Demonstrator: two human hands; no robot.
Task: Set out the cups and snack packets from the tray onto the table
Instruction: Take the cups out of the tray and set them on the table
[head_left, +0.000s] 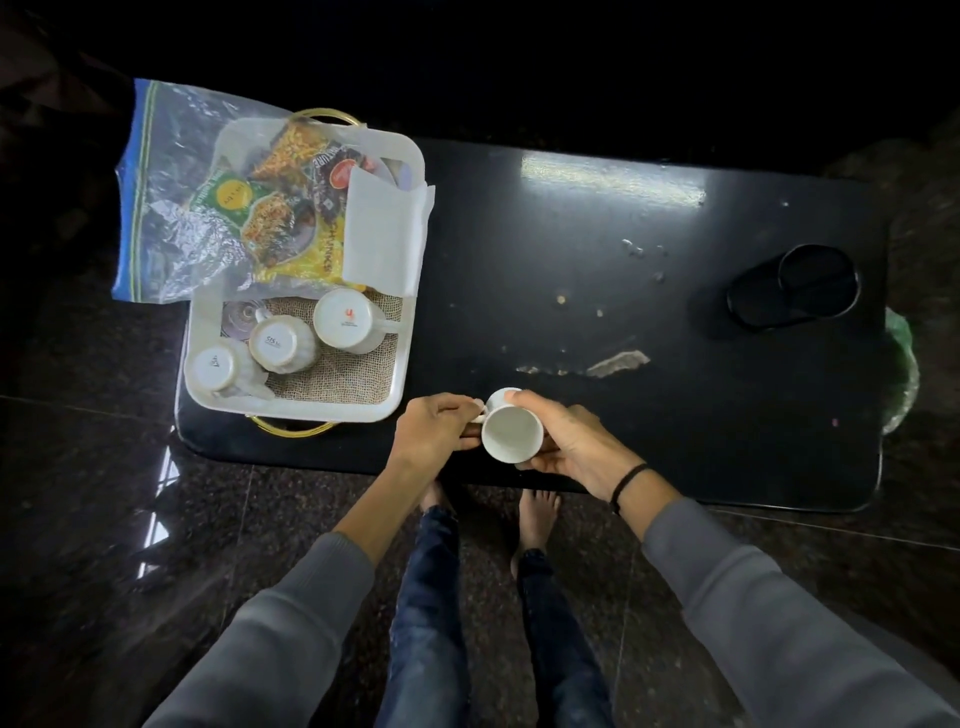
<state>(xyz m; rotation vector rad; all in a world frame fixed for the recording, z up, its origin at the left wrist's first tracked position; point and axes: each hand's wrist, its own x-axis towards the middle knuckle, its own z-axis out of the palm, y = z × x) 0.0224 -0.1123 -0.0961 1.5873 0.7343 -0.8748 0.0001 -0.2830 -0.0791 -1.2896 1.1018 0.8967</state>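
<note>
Open tabletop (545, 270) between tray (407, 353) left and black container (795, 288) right; scraps (618, 362) scattered mid-table.

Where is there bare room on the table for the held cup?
Free for the cup: the dark tabletop between the tray and the black holder, though speckled with crumbs. Crowded: the tray, packed with cups and snack packets.

Tray (311, 413) left on the table (571, 234); perhaps a holder (795, 291) far right.

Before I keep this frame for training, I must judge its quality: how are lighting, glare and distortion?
Head view: dim, surroundings nearly black; a glare streak on the glossy black table; wide-angle lens bows the table edges; the white cup gripped by left hand and right hand is sharp.
</note>
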